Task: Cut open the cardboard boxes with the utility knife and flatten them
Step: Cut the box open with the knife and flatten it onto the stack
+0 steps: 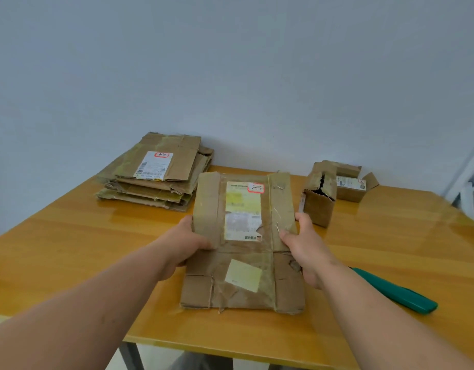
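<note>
A flattened brown cardboard box (244, 252) with a pale shipping label lies tilted at the table's middle, its far end raised. My left hand (187, 241) grips its left edge, thumb on top. My right hand (308, 247) grips its right edge the same way. A green utility knife (398, 292) lies on the table to the right, partly behind my right forearm. Two small unflattened boxes stand at the back right: a torn one (318, 198) and a lower one (350, 182) behind it.
A stack of several flattened boxes (155, 174) sits at the back left of the orange wooden table (70, 249). A pale wall runs behind. The table's near edge (204, 345) is close to my body, with a metal leg below.
</note>
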The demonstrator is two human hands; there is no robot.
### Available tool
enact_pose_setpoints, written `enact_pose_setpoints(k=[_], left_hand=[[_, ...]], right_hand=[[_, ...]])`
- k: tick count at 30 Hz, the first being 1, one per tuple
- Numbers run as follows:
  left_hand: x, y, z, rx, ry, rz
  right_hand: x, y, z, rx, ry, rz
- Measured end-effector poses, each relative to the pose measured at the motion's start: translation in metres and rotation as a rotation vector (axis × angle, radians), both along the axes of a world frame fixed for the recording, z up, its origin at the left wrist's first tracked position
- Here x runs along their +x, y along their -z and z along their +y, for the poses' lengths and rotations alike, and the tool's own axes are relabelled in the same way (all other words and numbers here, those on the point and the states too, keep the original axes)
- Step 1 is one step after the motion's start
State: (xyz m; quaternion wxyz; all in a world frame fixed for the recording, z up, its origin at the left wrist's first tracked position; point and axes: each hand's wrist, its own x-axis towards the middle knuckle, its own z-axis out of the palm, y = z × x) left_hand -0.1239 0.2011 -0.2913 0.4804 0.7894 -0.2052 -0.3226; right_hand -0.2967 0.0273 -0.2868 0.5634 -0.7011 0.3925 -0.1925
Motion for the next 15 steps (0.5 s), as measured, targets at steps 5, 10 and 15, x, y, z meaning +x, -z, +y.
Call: enact_pose_setpoints(k=[5,10,15], left_hand=[[0.019,-0.007,0.015,-0.111,0.018,-0.084],[0.043,-0.008,0.023,-0.149,-0.119,-0.317],[0.072,-0.018,0.032,-0.024,-0.177,-0.509]], right_hand=[[0.014,-0.003,0.005,-0.096,-0.001,-0.026],[0.038,-0.001,0.017,-0.051,-0.079,-0.01],[0.08,-0.005,0.023,-0.275,-0.013,-0.009]])
